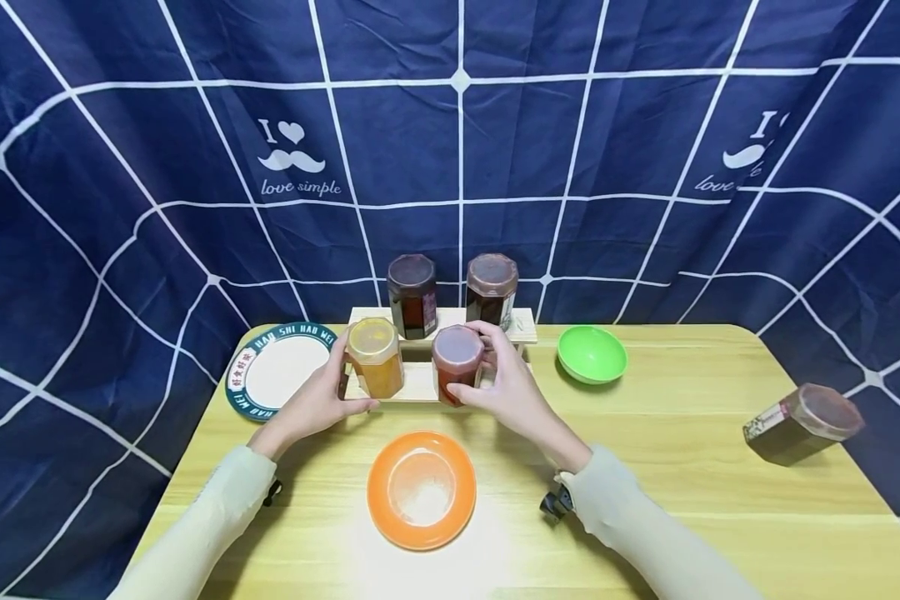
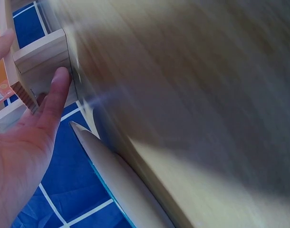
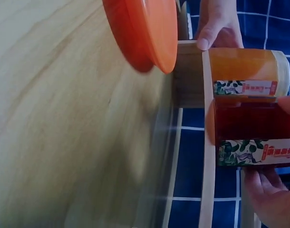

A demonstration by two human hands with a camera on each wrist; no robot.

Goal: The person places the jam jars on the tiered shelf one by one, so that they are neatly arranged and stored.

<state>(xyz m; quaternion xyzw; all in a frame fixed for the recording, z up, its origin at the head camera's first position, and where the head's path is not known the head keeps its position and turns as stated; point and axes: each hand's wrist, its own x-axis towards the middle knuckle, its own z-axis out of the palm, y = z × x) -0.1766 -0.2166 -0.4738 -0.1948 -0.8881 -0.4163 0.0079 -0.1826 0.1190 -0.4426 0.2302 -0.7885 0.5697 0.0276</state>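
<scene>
A two-tier wooden rack stands at the back of the table. At its left end my left hand grips the board, thumb over the front and fingers beneath and along the end panel. Beside that hand, a yellow-filled jar stands on the lower tier. My right hand holds a red-filled jar on the same tier, thumb on the near side and fingers round the far side. Two dark jars, one on the left and one on the right, stand on the upper tier.
An orange plate lies in front of the rack. To the left is a white plate with a green rim; to the right, a green bowl. Another dark jar stands near the table's right edge. A blue checked cloth hangs behind.
</scene>
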